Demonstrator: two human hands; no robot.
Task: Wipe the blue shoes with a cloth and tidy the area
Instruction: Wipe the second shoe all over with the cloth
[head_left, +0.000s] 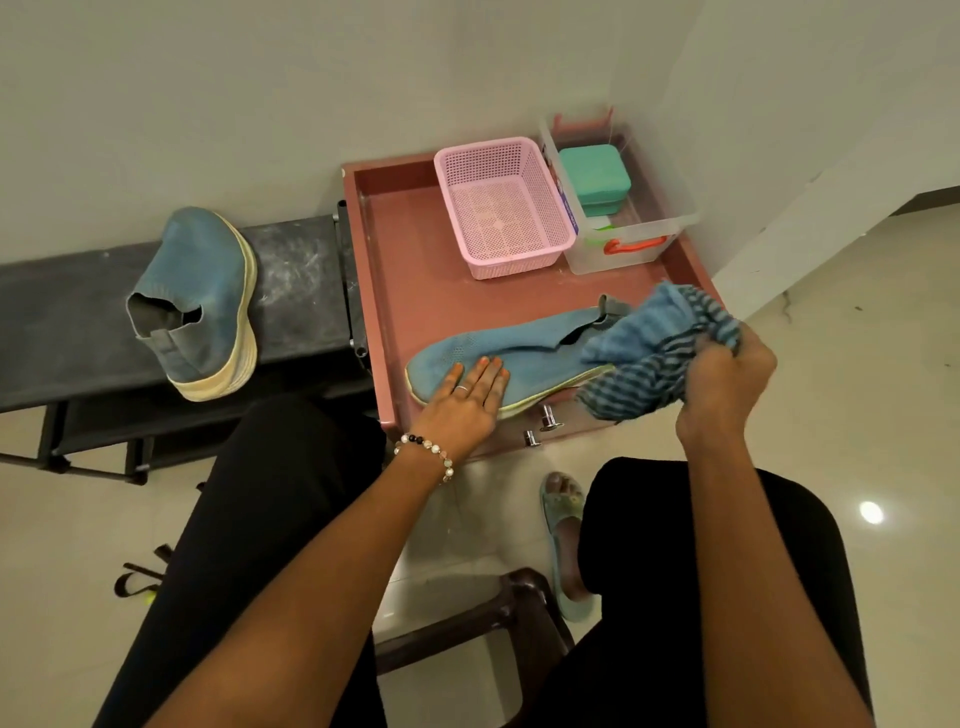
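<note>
The left hand (464, 399) lies flat, fingers straight, on the blue shoe (511, 353) lying on the pink worktop (415, 270). The right hand (724, 379) grips the striped cloth (644, 353) at the shoe's heel; the other blue shoe (202, 301) rests on the black bench (62, 317)

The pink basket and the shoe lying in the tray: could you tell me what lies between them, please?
Nothing: in the head view only bare tray floor separates the pink basket from the shoe.

Blue shoes (511, 349) (202, 301); blue-striped cloth (641, 353); pink basket (504, 205); reddish-brown tray (410, 270); teal box (595, 174).
</note>
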